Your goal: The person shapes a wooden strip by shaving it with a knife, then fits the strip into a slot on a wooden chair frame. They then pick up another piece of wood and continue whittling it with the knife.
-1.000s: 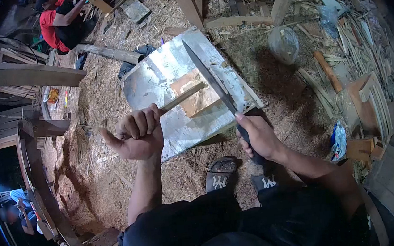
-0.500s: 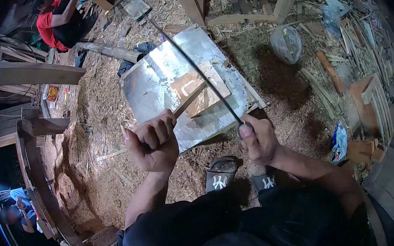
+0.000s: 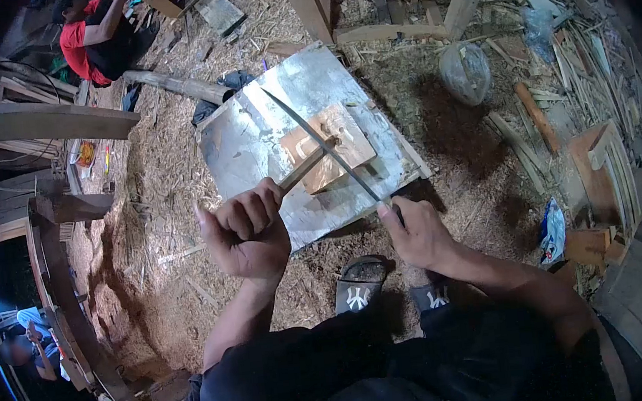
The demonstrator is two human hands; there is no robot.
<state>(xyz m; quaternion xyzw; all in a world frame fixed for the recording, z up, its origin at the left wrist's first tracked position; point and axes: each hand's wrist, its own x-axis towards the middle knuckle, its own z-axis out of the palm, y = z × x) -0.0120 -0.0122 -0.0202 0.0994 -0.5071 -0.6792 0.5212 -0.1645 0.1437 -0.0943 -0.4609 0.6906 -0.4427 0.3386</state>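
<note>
On the tan wooden block [image 3: 352,134], atop a grey metal sheet [image 3: 245,138], your left hand [image 3: 251,234] fists a thin pale wooden stick [image 3: 304,167], tip down. Your right hand [image 3: 417,234] clasps a long dark-bladed knife [image 3: 313,133], edge at that tip. Trimming stroke, apparently; the next calls for a steady angle.

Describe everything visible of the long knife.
The knife has a long, thin, dark blade, metal by its look, tapering to a point. The closed right hand hides most of its handle. The blade slants away leftward over the wooden block on the metal sheet and meets the far end of the stick in the left hand.
</note>
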